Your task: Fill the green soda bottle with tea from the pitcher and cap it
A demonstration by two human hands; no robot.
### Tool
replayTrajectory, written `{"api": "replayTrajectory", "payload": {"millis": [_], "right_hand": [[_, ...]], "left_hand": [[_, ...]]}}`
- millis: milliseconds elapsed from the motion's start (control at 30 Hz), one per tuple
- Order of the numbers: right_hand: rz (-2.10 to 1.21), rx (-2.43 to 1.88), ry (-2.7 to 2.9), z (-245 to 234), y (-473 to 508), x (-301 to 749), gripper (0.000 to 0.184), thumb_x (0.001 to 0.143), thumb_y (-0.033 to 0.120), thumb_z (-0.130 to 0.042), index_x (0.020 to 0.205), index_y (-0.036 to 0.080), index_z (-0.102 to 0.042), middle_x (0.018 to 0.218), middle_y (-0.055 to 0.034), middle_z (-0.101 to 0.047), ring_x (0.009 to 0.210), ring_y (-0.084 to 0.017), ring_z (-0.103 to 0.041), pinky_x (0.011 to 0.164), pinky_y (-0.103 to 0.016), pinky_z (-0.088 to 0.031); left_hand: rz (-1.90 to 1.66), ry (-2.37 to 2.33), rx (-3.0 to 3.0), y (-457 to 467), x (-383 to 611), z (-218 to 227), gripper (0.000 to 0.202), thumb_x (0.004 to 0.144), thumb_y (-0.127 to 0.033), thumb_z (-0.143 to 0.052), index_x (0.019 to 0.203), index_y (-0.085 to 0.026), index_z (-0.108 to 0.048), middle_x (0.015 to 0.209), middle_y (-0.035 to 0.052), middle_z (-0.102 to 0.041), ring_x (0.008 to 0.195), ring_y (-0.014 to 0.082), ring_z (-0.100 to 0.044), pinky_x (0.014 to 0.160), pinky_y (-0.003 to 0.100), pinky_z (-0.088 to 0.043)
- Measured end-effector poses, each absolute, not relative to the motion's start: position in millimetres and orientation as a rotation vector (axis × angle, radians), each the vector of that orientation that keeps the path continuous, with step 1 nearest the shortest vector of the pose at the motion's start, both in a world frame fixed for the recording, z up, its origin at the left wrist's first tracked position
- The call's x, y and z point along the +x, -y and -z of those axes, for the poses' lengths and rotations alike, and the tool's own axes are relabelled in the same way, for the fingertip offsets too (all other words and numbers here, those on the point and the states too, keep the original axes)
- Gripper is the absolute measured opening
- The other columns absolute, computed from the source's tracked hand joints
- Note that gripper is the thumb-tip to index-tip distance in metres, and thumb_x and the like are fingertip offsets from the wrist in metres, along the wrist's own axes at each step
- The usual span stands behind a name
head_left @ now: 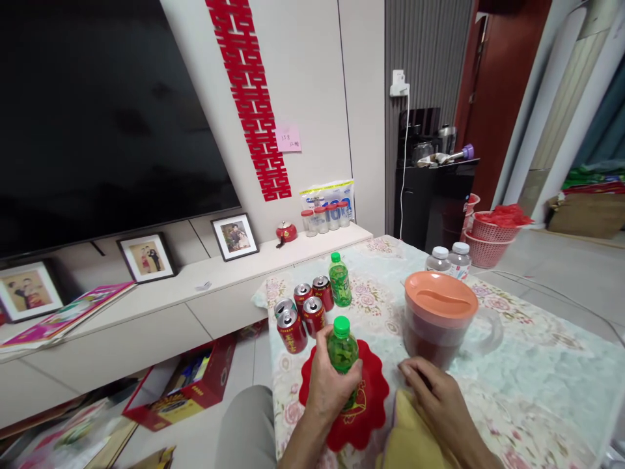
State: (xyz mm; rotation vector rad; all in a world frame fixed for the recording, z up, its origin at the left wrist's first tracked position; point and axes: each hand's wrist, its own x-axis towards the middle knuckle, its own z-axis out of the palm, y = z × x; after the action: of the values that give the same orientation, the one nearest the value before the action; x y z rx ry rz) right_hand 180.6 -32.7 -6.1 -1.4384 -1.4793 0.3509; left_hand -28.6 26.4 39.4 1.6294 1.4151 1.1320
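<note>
My left hand (pixel 329 384) is wrapped round a green plastic bottle (pixel 342 352) with a green cap, upright over a red scalloped tray (pixel 374 374). The hand and wrist hide part of the bottle's lower end and the tray. My right hand (pixel 432 394) rests beside a folded yellow cloth (pixel 410 433), its fingers curled together near the base of a pitcher. What those fingers hold, if anything, is hidden. The clear pitcher (pixel 434 335) has an orange lid and dark liquid inside. Several red drink cans (pixel 291 331) and a second green bottle (pixel 340 280) stand behind the tray.
A flowered tablecloth (pixel 537 365) covers the table. Two clear jars (pixel 459 260) with white lids stand behind the pitcher. On the left runs a low white cabinet (pixel 215 286) with framed photos (pixel 235 237). A red box (pixel 183 384) lies on the floor.
</note>
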Motion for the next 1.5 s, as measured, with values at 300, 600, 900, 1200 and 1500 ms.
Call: {"api": "replayTrajectory", "payload": {"millis": [300,600,900,1200,1500], "right_hand": [[0.180,-1.621,1.914,-96,-8,117,0.029,0.109,0.042,-0.051,0.110,0.021,-0.072,0.088,-0.0091,-0.084,0.071,-0.025,-0.080,0.058,-0.030,-0.051],[0.258,-1.720,2.104,-97,-20,101,0.025,0.109,0.031,-0.053,0.090,0.022,-0.067,0.075,-0.0069,-0.078,0.060,-0.020,-0.074,0.054,-0.028,-0.030],[0.155,-1.502,2.392,-112,-19,117,0.012,0.099,0.019,-0.059,0.094,0.022,-0.069,0.089,-0.0048,-0.077,0.079,-0.024,-0.077,0.065,-0.033,-0.039],[0.078,-1.549,2.450,-125,-3,116,0.022,0.097,0.011,-0.058,0.113,0.021,-0.070,0.099,-0.0096,-0.071,0.088,-0.031,-0.075,0.067,-0.037,-0.053],[0.013,-1.179,2.199,-148,4,117,0.026,0.098,0.003,-0.053,0.110,0.015,-0.073,0.101,-0.0141,-0.070,0.091,-0.029,-0.070,0.075,-0.042,-0.061]], "left_hand": [[-1.149,-1.352,1.823,-28,-18,-17,0.051,0.075,-0.033,-0.080,0.119,-0.027,-0.055,0.113,0.0066,-0.076,0.104,0.0271,-0.075,0.092,0.036,-0.060],[-1.294,-1.370,1.800,-25,-14,6,0.070,0.071,-0.036,-0.078,0.136,-0.023,-0.055,0.122,0.0124,-0.076,0.111,0.0317,-0.076,0.093,0.038,-0.061],[-1.285,-1.348,1.736,-22,-15,-4,0.050,0.067,-0.030,-0.075,0.115,-0.025,-0.062,0.111,0.0090,-0.079,0.100,0.0295,-0.078,0.089,0.037,-0.062],[-1.315,-1.330,1.637,-19,-16,-9,0.061,0.072,-0.039,-0.072,0.129,-0.020,-0.064,0.123,0.0130,-0.079,0.111,0.0321,-0.078,0.097,0.041,-0.062],[-1.254,-1.294,1.590,-19,-23,-17,0.056,0.073,-0.035,-0.076,0.126,-0.026,-0.058,0.121,0.0094,-0.079,0.105,0.0282,-0.078,0.091,0.035,-0.062]]}}
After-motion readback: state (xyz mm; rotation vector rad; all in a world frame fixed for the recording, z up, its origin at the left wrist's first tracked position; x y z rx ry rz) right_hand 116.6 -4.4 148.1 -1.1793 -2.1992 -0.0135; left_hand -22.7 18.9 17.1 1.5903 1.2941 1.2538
